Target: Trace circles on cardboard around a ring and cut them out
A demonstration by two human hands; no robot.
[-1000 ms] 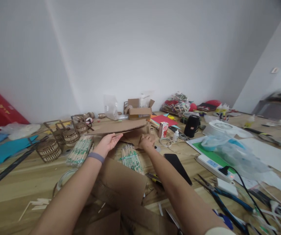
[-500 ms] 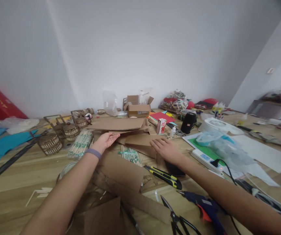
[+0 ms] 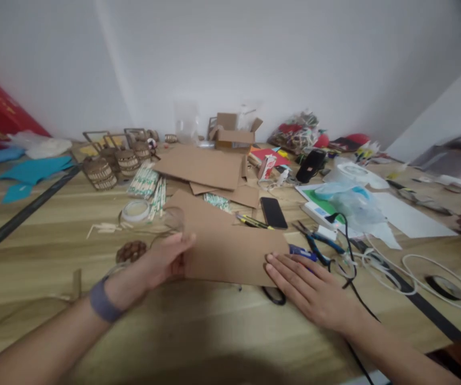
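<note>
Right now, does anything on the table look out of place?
Yes: loose sticks lie scattered near the tape roll, unlike the bundled sticks. A black loop, perhaps a scissors handle, pokes out beneath the cardboard, oddly half covered.

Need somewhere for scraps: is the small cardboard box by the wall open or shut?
Open: the box has flaps sticking outward, not closed over it.

Both hands have drawn back from the cardboard stack (image 3: 200, 167): the left hand (image 3: 169, 256) now grips a nearer cardboard sheet (image 3: 230, 254), the right hand (image 3: 313, 291) lies on its right edge, and the phone (image 3: 273, 213) beyond is uncovered.
</note>
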